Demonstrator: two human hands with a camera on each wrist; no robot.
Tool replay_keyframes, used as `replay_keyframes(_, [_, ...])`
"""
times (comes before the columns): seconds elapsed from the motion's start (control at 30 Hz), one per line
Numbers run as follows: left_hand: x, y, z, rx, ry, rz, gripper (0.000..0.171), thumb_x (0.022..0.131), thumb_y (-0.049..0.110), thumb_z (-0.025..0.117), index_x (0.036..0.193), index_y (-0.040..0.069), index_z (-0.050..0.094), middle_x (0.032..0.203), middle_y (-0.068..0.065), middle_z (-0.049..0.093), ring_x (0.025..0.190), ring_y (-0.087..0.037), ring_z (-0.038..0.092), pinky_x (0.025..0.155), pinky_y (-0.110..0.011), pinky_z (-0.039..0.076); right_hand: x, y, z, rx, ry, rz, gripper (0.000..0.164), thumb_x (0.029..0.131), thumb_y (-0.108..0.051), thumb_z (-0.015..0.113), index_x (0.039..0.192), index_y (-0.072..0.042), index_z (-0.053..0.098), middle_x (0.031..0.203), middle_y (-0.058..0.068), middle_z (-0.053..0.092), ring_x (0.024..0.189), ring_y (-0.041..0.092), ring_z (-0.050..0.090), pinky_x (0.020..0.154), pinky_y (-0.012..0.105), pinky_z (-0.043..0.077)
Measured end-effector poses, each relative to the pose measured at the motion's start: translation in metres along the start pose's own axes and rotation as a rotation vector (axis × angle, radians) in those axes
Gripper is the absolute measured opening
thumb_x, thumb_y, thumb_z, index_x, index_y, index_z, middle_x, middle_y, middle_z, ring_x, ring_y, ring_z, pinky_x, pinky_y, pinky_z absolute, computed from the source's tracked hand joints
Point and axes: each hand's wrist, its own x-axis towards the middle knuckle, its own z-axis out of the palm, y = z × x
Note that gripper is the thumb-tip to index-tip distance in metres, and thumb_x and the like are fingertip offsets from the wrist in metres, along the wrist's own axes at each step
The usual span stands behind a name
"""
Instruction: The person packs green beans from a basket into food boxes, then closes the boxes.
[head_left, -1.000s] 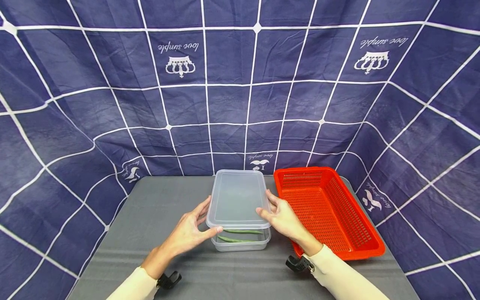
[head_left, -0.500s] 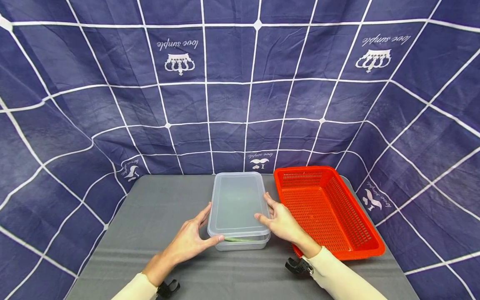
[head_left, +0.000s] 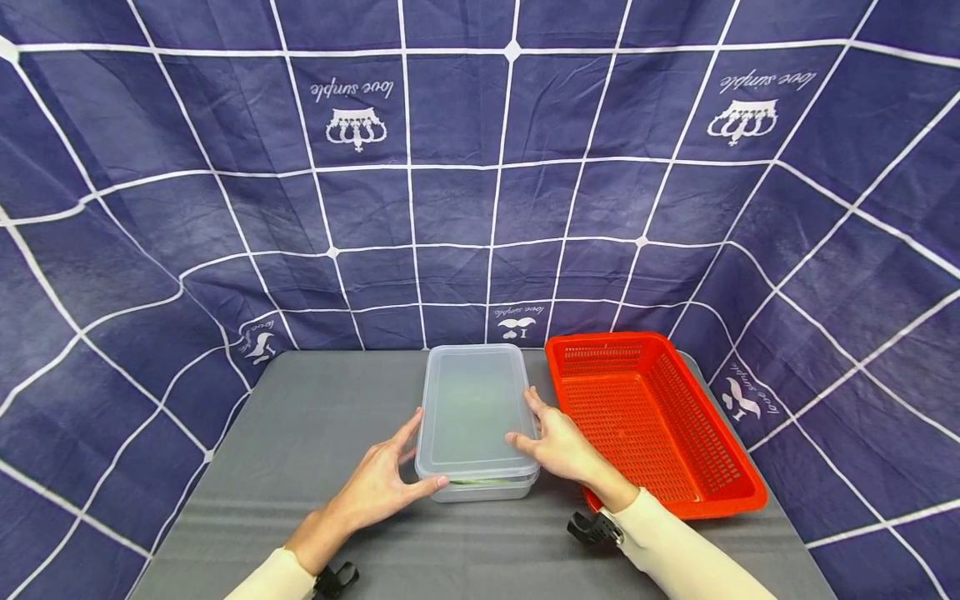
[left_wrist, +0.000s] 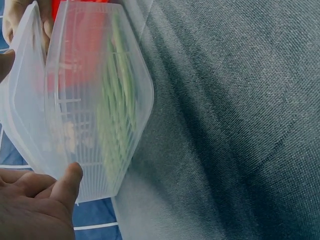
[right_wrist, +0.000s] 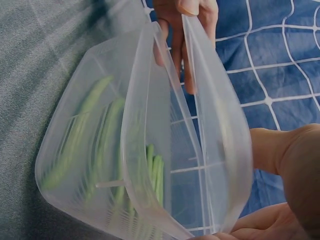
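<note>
My left hand (head_left: 381, 487) pinches the left near corner of a translucent plastic lid (head_left: 480, 408). The right hand (head_left: 558, 442) holds that lid by its right edge, thumb on top. Right below the lid, a clear rectangular food container (head_left: 480, 493) stands on the grey cloth. Long green beans (right_wrist: 105, 135) lie inside it, visible through the wall. Both wrist views show the lid (left_wrist: 27, 100) tilted, with a gap between it and the container rim. In the head view the lid hides most of the container and its contents.
A red perforated plastic basket (head_left: 637, 417) stands to the right of the container, close to my right hand. Grey cloth (head_left: 322, 400) covers the table. A blue curtain with white lines (head_left: 450, 208) encloses the back and sides.
Both hands have lowered the lid toward the container, so the gap at the near side has narrowed and less of the beans shows. The basket has stayed put.
</note>
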Motion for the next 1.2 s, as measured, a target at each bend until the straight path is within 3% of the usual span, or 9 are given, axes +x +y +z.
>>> replay_keyframes(0.33, [0.001, -0.001, 0.002, -0.024, -0.015, -0.013, 0.13, 0.088, 0.05, 0.104, 0.184, 0.002, 0.029, 0.184, -0.028, 0.041, 0.136, -0.041, 0.079, 0.118, -0.052, 0.061, 0.001, -0.001, 0.001, -0.095, -0.025, 0.016, 0.101, 0.101, -0.015, 0.091, 0.174, 0.02, 0.03, 0.185, 0.04, 0.022, 0.178, 0.049, 0.026, 0.144, 0.062, 0.023])
replay_keyframes(0.87, [-0.001, -0.009, 0.01, 0.07, -0.04, -0.031, 0.134, 0.088, 0.056, 0.102, 0.183, -0.002, 0.028, 0.181, -0.03, 0.045, 0.132, -0.038, 0.082, 0.12, -0.052, 0.06, -0.004, -0.008, -0.001, -0.204, -0.076, 0.049, 0.105, 0.095, -0.017, 0.097, 0.172, 0.019, 0.037, 0.185, 0.041, 0.023, 0.174, 0.056, 0.031, 0.144, 0.066, 0.025])
replay_keyframes(0.97, [-0.001, -0.009, 0.011, 0.082, -0.04, -0.033, 0.134, 0.088, 0.057, 0.102, 0.183, 0.0, 0.028, 0.182, -0.029, 0.045, 0.132, -0.037, 0.082, 0.121, -0.053, 0.06, -0.003, -0.003, -0.001, -0.204, -0.082, 0.039, 0.105, 0.094, -0.018, 0.098, 0.171, 0.019, 0.038, 0.184, 0.043, 0.025, 0.173, 0.058, 0.034, 0.143, 0.066, 0.028])
replay_keyframes(1.0, [-0.001, -0.009, 0.011, 0.085, -0.039, -0.036, 0.133, 0.088, 0.057, 0.102, 0.184, 0.0, 0.028, 0.182, -0.028, 0.044, 0.132, -0.037, 0.082, 0.121, -0.053, 0.06, 0.0, 0.01, 0.001, -0.207, -0.082, 0.003, 0.105, 0.098, -0.026, 0.096, 0.173, 0.017, 0.037, 0.184, 0.043, 0.024, 0.174, 0.055, 0.035, 0.145, 0.06, 0.028])
replay_keyframes(1.1, [0.0, -0.007, 0.01, 0.101, -0.03, -0.044, 0.13, 0.09, 0.06, 0.099, 0.184, 0.003, 0.029, 0.185, -0.026, 0.042, 0.131, -0.038, 0.083, 0.12, -0.053, 0.061, 0.002, 0.012, 0.001, -0.221, -0.088, 0.007, 0.105, 0.097, -0.028, 0.096, 0.172, 0.017, 0.038, 0.184, 0.042, 0.025, 0.173, 0.055, 0.037, 0.145, 0.058, 0.03])
replay_keyframes(1.2, [0.003, -0.004, 0.008, 0.122, -0.017, -0.054, 0.122, 0.096, 0.064, 0.091, 0.185, 0.006, 0.03, 0.189, -0.022, 0.036, 0.151, -0.045, 0.07, 0.128, -0.059, 0.055, 0.002, 0.005, 0.0, -0.261, -0.099, 0.029, 0.107, 0.098, -0.031, 0.096, 0.173, 0.018, 0.036, 0.185, 0.041, 0.024, 0.173, 0.053, 0.037, 0.145, 0.057, 0.031])
